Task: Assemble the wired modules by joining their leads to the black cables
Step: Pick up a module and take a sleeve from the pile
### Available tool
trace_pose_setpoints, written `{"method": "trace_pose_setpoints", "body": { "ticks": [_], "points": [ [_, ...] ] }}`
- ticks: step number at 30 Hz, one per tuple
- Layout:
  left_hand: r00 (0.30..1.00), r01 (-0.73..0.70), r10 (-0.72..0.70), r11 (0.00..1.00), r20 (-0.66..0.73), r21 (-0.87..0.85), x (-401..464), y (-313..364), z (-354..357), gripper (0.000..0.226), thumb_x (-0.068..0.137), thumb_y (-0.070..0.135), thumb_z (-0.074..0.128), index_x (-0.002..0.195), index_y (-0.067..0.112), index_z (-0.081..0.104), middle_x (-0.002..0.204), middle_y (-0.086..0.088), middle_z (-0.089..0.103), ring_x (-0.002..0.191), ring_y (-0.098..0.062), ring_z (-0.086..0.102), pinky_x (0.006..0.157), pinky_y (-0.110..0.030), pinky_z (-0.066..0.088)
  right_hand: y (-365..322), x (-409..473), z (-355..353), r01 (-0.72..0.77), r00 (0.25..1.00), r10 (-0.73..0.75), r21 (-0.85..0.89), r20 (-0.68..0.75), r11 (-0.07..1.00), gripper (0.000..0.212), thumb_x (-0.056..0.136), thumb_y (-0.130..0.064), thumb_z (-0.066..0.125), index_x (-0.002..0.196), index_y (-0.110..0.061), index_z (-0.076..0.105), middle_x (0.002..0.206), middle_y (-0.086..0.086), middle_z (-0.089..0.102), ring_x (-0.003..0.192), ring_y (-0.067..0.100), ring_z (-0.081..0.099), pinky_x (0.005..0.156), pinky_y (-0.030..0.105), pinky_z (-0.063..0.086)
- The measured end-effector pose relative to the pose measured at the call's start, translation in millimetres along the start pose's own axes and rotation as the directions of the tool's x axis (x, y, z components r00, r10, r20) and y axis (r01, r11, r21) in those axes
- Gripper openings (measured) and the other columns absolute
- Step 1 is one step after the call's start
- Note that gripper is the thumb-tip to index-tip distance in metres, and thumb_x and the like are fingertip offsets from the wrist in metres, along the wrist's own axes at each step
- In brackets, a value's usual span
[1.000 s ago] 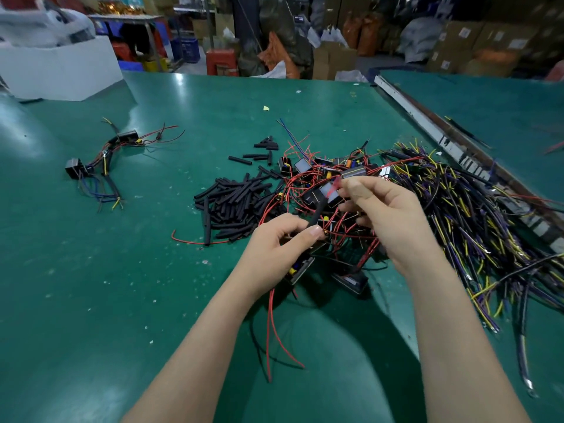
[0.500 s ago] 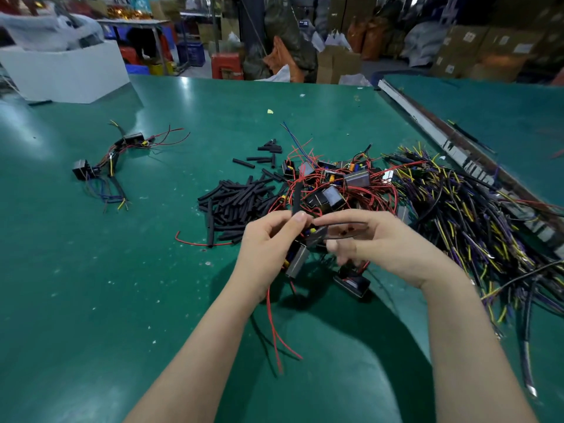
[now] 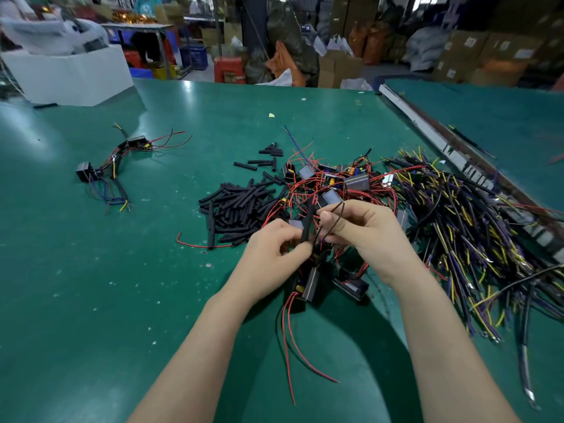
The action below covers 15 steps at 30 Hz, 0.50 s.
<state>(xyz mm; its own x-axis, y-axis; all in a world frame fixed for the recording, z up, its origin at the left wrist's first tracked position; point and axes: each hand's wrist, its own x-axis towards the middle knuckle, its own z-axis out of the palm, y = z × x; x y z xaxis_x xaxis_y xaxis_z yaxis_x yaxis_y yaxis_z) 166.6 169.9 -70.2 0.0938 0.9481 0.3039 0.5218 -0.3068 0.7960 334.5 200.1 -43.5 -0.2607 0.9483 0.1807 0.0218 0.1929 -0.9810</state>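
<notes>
Over the green table, my left hand [image 3: 276, 254] pinches a short black sleeve tube [image 3: 306, 225] that stands nearly upright. A small black module [image 3: 308, 283] hangs below that hand, its red leads [image 3: 294, 352] trailing toward me. My right hand [image 3: 363, 232] pinches a thin black wire [image 3: 334, 219] that loops up past its fingertips, close beside the tube. Behind both hands lies a heap of modules with red wires [image 3: 332, 184]. A big bundle of black cables with yellow and purple ends [image 3: 476, 227] spreads to the right.
Several black sleeve tubes [image 3: 238, 206] are piled left of the hands. Two joined modules with wires [image 3: 113, 166] lie at the far left. A white box [image 3: 70, 74] stands at the back left. A metal rail [image 3: 457, 154] borders the table's right side.
Both hands have drawn closer together and toward me. The right hand's thin black wire now loops upward next to the tube, where it lay level half a second ago.
</notes>
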Motion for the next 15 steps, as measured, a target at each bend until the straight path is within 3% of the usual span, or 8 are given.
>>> {"method": "trace_pose_setpoints", "body": {
  "ticks": [3, 5, 8, 10, 12, 15],
  "points": [
    [0.992, 0.001, -0.009, 0.998, 0.124, 0.061, 1, -3, -4, 0.031, 0.081, 0.037, 0.059, 0.084, 0.008, 0.07, 0.089, -0.002, 0.057, 0.082, -0.017, 0.055, 0.08, -0.033, 0.045, 3, 2, 2, -0.012, 0.996, 0.018, 0.07, -0.088, 0.997, 0.009, 0.075, -0.032, 0.072, 0.075, -0.024, 0.075, 0.066, -0.001, 0.069, 0.065, 0.007, 0.065, 0.062, 0.017, 0.054],
    [0.992, -0.009, -0.003, 0.996, 0.128, 0.091, 1, -4, -5, 0.038, 0.077, 0.049, 0.053, 0.084, 0.014, 0.068, 0.091, 0.0, 0.056, 0.084, -0.016, 0.055, 0.081, -0.032, 0.045, 3, 3, 2, -0.018, 0.993, 0.036, 0.158, -0.116, 0.987, 0.006, 0.079, -0.024, 0.071, 0.075, -0.022, 0.075, 0.067, -0.001, 0.068, 0.064, 0.009, 0.065, 0.06, 0.017, 0.053],
    [1.0, 0.007, -0.007, 1.0, -0.014, 0.012, 1, -4, -3, 0.051, 0.071, 0.063, 0.048, 0.104, 0.025, 0.058, 0.099, 0.004, 0.057, 0.085, -0.006, 0.054, 0.079, -0.025, 0.043, 2, 3, 0, -0.029, 0.994, 0.049, 0.19, -0.097, 0.981, 0.004, 0.074, -0.027, 0.073, 0.075, -0.024, 0.076, 0.069, -0.001, 0.069, 0.065, 0.009, 0.066, 0.06, 0.017, 0.053],
    [0.985, 0.006, -0.033, 0.987, -0.168, -0.161, 0, 0, 0, 0.046, 0.069, 0.061, 0.052, 0.107, 0.035, 0.044, 0.107, 0.01, 0.052, 0.086, 0.0, 0.053, 0.077, -0.019, 0.042, 3, 3, 1, -0.032, 0.995, 0.048, 0.167, -0.09, 0.985, 0.007, 0.072, -0.028, 0.074, 0.076, -0.023, 0.074, 0.07, -0.001, 0.07, 0.066, 0.009, 0.067, 0.06, 0.017, 0.053],
    [0.967, -0.051, -0.021, 0.96, -0.256, -0.274, 0, 5, 5, 0.047, 0.07, 0.056, 0.059, 0.106, 0.039, 0.033, 0.121, 0.015, 0.042, 0.099, -0.003, 0.055, 0.081, -0.022, 0.045, 5, 4, 2, -0.029, 0.994, 0.043, 0.144, -0.096, 0.989, 0.008, 0.076, -0.023, 0.075, 0.08, -0.019, 0.071, 0.07, 0.0, 0.07, 0.066, 0.01, 0.067, 0.06, 0.017, 0.053],
    [0.981, -0.119, 0.073, 0.958, -0.178, -0.262, -3, 8, 14, 0.045, 0.072, 0.049, 0.063, 0.106, 0.041, 0.034, 0.125, 0.019, 0.037, 0.113, -0.011, 0.054, 0.094, -0.028, 0.046, 6, 4, 8, -0.023, 0.995, 0.036, 0.127, -0.095, 0.992, 0.006, 0.08, -0.016, 0.074, 0.083, -0.015, 0.069, 0.07, 0.0, 0.07, 0.064, 0.009, 0.065, 0.059, 0.018, 0.053]
  ]
}}
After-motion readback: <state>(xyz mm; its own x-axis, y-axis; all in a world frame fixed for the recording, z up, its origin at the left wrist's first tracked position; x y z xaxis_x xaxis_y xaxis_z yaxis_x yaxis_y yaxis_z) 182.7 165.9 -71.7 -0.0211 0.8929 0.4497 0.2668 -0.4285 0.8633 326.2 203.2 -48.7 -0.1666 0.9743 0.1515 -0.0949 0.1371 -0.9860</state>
